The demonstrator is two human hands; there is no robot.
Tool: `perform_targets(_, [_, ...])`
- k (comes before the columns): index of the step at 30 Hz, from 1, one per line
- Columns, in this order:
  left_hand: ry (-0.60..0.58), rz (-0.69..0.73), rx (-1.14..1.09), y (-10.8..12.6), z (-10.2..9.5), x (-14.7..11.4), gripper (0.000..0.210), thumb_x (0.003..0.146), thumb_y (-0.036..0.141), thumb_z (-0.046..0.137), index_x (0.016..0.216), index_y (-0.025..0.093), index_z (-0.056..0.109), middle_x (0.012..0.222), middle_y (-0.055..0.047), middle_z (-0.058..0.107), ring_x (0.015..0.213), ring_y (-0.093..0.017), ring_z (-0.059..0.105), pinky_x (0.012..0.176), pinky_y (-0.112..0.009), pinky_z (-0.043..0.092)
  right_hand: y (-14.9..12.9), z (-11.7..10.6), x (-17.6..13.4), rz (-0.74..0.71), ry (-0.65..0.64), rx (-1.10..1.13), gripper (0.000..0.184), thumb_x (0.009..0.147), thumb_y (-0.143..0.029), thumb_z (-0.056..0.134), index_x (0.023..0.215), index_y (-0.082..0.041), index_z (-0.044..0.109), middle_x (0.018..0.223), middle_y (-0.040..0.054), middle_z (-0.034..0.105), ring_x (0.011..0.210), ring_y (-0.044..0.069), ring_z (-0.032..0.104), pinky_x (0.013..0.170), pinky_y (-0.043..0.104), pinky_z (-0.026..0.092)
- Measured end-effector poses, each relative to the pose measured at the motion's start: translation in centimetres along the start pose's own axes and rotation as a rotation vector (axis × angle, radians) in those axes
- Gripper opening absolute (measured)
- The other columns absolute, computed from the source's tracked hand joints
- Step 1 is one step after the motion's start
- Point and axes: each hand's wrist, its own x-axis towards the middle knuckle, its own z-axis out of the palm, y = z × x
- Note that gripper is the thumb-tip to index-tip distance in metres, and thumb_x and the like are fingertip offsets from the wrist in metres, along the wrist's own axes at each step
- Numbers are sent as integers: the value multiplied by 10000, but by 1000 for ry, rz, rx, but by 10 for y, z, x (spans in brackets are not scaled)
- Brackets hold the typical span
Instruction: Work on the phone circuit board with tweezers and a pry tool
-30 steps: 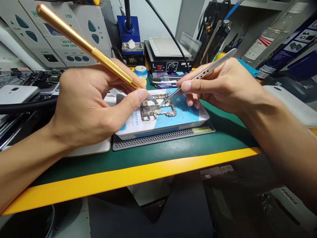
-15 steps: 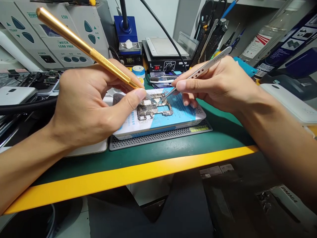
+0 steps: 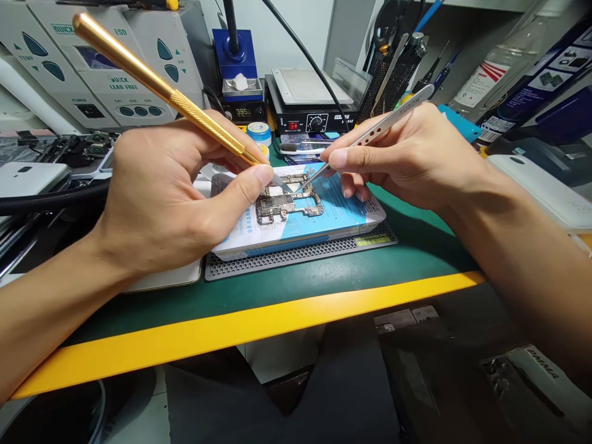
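Pinched in my left hand (image 3: 171,191) is a gold-handled craft knife (image 3: 185,111), slanting down to the right with its blade tip at the circuit board. My right hand (image 3: 393,148) is closed on silver tweezers (image 3: 377,128), whose points come down at the same spot from the other side. The phone circuit board (image 3: 277,206) lies flat on a white and blue box (image 3: 333,216). Both tool tips meet near the board's middle; whether they hold a small part there is too fine to see. My left fingers hide the box's left end.
Under the box is a grey perforated mat (image 3: 277,265) on the green work surface (image 3: 416,246), with a yellow front edge (image 3: 259,317). Behind stand a hot plate (image 3: 309,92), small jars (image 3: 259,132) and a soldering station (image 3: 243,92). A bottle (image 3: 494,68) stands right, a rework station (image 3: 106,80) left.
Almost nothing differs. The gold knife's handle end has shifted very slightly to the right; both tips stay at the same spot on the board.
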Motion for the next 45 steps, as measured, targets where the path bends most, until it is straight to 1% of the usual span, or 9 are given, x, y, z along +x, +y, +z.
perform_targets(5, [9, 16, 12, -3, 1, 2, 203, 816, 352, 762, 903, 170, 782, 816, 25, 743, 768, -161, 726, 739, -320, 624, -1, -1, 0, 13, -9, 10, 103, 815, -202, 875, 832, -117, 820, 675, 29, 744, 545, 138, 628, 460, 283, 427])
perform_targets(10, [41, -37, 10, 0, 2, 1, 201, 819, 336, 781, 895, 152, 804, 832, -15, 769, 753, -151, 720, 717, -276, 615, -2, 0, -1, 12, -2, -14, 103, 820, -217, 876, 803, -133, 819, 722, 50, 753, 557, 147, 619, 459, 299, 439])
perform_targets(15, [58, -80, 1, 3, 4, 2, 227, 832, 356, 787, 887, 137, 808, 862, -44, 783, 756, -147, 708, 689, -273, 604, -2, 2, -2, 17, 17, -40, 124, 815, -268, 888, 824, -166, 819, 710, 48, 738, 568, 171, 619, 437, 314, 429])
perform_targets(19, [54, -60, -18, 6, 4, 3, 187, 847, 331, 774, 865, 145, 785, 830, -29, 763, 739, -141, 698, 654, -275, 595, -2, 3, -2, 8, 20, -44, 126, 827, -262, 883, 812, -161, 810, 683, 35, 721, 562, 164, 621, 451, 310, 428])
perform_targets(24, [24, -41, -18, 5, 4, 3, 163, 855, 334, 753, 882, 173, 756, 811, -8, 740, 738, -154, 698, 674, -312, 594, -3, 3, -1, 10, 13, -39, 127, 822, -275, 885, 782, -178, 814, 770, 43, 757, 562, 152, 625, 465, 317, 433])
perform_targets(31, [-4, -45, 21, 5, 3, 3, 174, 885, 362, 711, 903, 193, 747, 844, 3, 744, 758, -173, 704, 694, -360, 616, 0, 1, -1, -4, -8, -72, 158, 784, -352, 902, 786, -214, 823, 646, 30, 712, 570, 201, 628, 456, 349, 447])
perform_targets(36, [-1, -67, 42, 7, 2, 3, 132, 896, 359, 703, 898, 229, 728, 854, 18, 737, 766, -158, 691, 698, -352, 613, -4, 4, -2, 5, 17, -85, 150, 802, -329, 886, 728, -227, 803, 701, 29, 735, 576, 191, 617, 434, 339, 437])
perform_targets(39, [-31, -76, 52, 7, 1, 3, 148, 919, 388, 675, 915, 247, 719, 881, 27, 738, 806, -164, 704, 708, -345, 607, -4, 5, -2, 0, 17, -81, 118, 803, -310, 884, 777, -215, 819, 737, 37, 753, 570, 185, 616, 437, 341, 433])
perform_targets(45, [18, -69, 33, 5, 3, 3, 175, 879, 385, 728, 903, 213, 745, 855, 33, 754, 781, -163, 727, 663, -298, 596, 4, -1, 3, -9, -6, -108, 141, 768, -351, 876, 849, -243, 835, 692, 45, 749, 551, 218, 623, 474, 386, 461])
